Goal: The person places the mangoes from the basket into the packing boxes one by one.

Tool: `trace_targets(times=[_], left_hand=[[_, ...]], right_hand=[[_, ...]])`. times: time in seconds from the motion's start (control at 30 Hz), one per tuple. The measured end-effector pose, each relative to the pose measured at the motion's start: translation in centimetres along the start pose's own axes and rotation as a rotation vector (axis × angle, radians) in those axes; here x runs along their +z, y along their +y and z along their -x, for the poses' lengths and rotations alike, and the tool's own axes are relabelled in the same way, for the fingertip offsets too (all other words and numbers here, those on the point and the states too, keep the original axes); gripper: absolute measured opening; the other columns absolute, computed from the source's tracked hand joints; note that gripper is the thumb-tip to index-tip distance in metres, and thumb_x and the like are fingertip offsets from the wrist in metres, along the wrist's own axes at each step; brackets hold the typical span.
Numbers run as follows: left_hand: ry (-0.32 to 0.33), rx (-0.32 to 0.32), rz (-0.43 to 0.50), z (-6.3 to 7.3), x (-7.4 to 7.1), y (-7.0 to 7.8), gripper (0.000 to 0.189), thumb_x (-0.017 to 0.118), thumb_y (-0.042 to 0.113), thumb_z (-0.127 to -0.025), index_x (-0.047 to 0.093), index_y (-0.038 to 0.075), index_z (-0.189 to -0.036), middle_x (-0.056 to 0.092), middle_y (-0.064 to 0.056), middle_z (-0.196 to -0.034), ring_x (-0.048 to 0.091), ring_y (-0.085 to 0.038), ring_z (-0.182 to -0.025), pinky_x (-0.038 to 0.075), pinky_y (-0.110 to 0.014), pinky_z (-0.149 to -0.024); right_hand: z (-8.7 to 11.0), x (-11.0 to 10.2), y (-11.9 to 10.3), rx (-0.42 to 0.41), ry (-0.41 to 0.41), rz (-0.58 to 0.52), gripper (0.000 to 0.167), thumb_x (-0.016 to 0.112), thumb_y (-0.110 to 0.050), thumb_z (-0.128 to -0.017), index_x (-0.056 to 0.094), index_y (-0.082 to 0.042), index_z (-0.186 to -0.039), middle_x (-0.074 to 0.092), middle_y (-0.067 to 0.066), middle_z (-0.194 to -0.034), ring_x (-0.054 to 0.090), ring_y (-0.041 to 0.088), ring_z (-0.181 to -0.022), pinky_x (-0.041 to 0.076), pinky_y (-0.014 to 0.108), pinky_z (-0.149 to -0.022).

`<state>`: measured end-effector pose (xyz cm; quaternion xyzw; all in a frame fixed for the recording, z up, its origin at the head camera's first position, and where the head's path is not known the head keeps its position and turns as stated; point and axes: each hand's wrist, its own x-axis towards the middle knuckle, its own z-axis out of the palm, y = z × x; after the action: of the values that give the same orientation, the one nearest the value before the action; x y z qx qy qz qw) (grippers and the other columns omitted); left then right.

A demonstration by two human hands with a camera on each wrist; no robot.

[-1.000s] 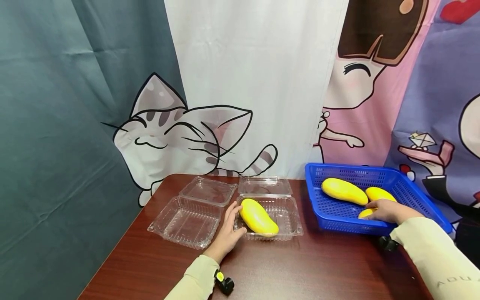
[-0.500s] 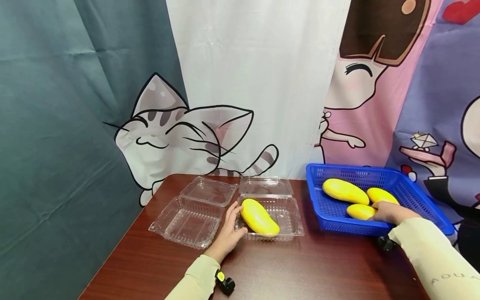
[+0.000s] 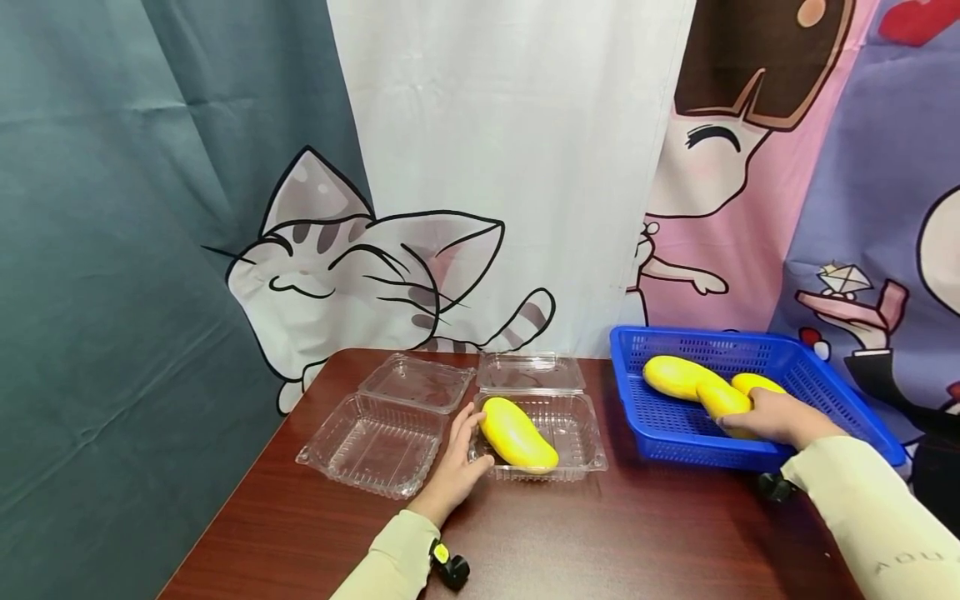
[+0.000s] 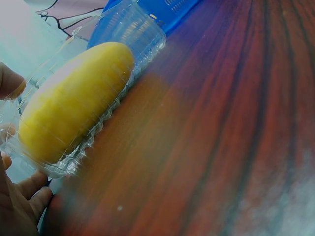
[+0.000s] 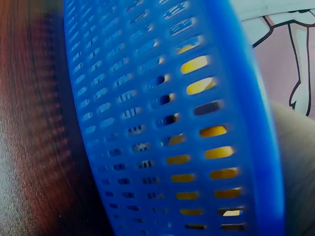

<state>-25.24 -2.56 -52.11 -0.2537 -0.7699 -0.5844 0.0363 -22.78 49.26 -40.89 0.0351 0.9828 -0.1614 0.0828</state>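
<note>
My left hand [image 3: 452,467] grips the left side of a clear plastic clamshell container [image 3: 581,442], its thumb by the front corner. A yellow mango [image 3: 517,435] lies slantwise in that container; the left wrist view shows the same mango [image 4: 76,101] through the clear wall, fingers [image 4: 37,194] close under it. Inside the blue basket [image 3: 675,454], my right hand [image 3: 780,417] holds a second mango [image 3: 722,398], tilted and overlapping another mango [image 3: 675,377]. A further mango [image 3: 757,383] lies behind that hand. In the right wrist view the basket wall [image 5: 197,142] hides most of the grip.
Left of the mango's container stands another clear clamshell container [image 3: 375,442], its lid folded back. Both sit on a brown wooden table [image 3: 540,542]. A printed curtain [image 3: 525,167] hangs right behind the table.
The mango in my right hand has turned from lying flat to a steep slant, with its far end raised toward the mango behind. My left hand and the containers have stayed put.
</note>
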Motion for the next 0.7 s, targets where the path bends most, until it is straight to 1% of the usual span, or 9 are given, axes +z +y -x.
trace_targets(times=[0.03,0.2,0.3,0.43,0.53,0.63,0.7], left_hand=[[0.0,-0.001,-0.008,-0.1,0.1,-0.6,0.071,0.065,0.0,-0.082,0.042,0.007,-0.149,0.013,-0.014,-0.166,0.035,-0.036,-0.141,0.029,-0.053,-0.116],[-0.005,-0.007,-0.022,-0.1,0.0,-0.6,0.071,0.065,0.002,-0.083,0.041,0.008,-0.15,0.012,-0.012,-0.167,0.034,-0.036,-0.142,0.028,-0.05,-0.116],[-0.008,-0.016,-0.017,-0.1,0.0,-0.6,0.071,0.064,0.001,-0.084,0.041,0.009,-0.15,0.011,-0.011,-0.167,0.034,-0.034,-0.143,0.027,-0.052,-0.117],[-0.002,-0.006,0.001,0.0,0.0,-0.7,0.071,0.065,0.0,-0.083,0.042,0.008,-0.149,0.011,-0.012,-0.167,0.034,-0.035,-0.142,0.027,-0.055,-0.116],[0.004,0.003,0.006,0.0,0.0,-0.7,0.07,0.065,0.001,-0.082,0.043,0.007,-0.148,0.012,-0.013,-0.166,0.035,-0.035,-0.142,0.027,-0.056,-0.116],[0.005,0.004,0.007,-0.1,0.1,-0.7,0.07,0.065,0.002,-0.082,0.043,0.007,-0.148,0.012,-0.013,-0.166,0.035,-0.035,-0.142,0.027,-0.057,-0.116],[0.003,0.002,0.007,-0.1,0.1,-0.6,0.07,0.065,0.002,-0.082,0.043,0.007,-0.148,0.012,-0.013,-0.166,0.035,-0.035,-0.142,0.026,-0.057,-0.116]], right_hand=[[0.1,-0.1,-0.1,-0.005,0.019,-0.015,0.098,0.069,-0.057,-0.085,0.038,0.025,-0.13,0.055,0.04,-0.112,0.055,0.048,-0.094,0.045,0.066,-0.084],[0.1,0.1,-0.8,-0.058,0.147,-0.065,0.086,0.074,-0.049,-0.084,0.04,0.02,-0.123,0.06,0.03,-0.099,0.058,0.038,-0.084,0.049,0.054,-0.074],[0.1,0.2,-1.5,-0.071,0.188,-0.09,0.084,0.073,-0.049,-0.085,0.037,0.017,-0.121,0.059,0.028,-0.098,0.058,0.036,-0.082,0.05,0.048,-0.07],[0.2,0.2,-2.8,-0.088,0.222,-0.159,0.084,0.073,-0.051,-0.087,0.032,0.011,-0.125,0.057,0.026,-0.1,0.057,0.034,-0.083,0.048,0.041,-0.069],[0.3,0.1,-4.0,-0.106,0.255,-0.193,0.088,0.071,-0.053,-0.088,0.028,0.007,-0.136,0.057,0.03,-0.109,0.058,0.037,-0.088,0.05,0.045,-0.071],[0.5,0.1,-5.0,-0.132,0.28,-0.2,0.09,0.069,-0.055,-0.089,0.024,-0.003,-0.149,0.056,0.032,-0.12,0.059,0.042,-0.096,0.05,0.054,-0.076],[0.5,0.1,-5.6,-0.15,0.293,-0.199,0.09,0.069,-0.055,-0.089,0.025,-0.008,-0.153,0.056,0.031,-0.124,0.059,0.042,-0.098,0.05,0.056,-0.078]])
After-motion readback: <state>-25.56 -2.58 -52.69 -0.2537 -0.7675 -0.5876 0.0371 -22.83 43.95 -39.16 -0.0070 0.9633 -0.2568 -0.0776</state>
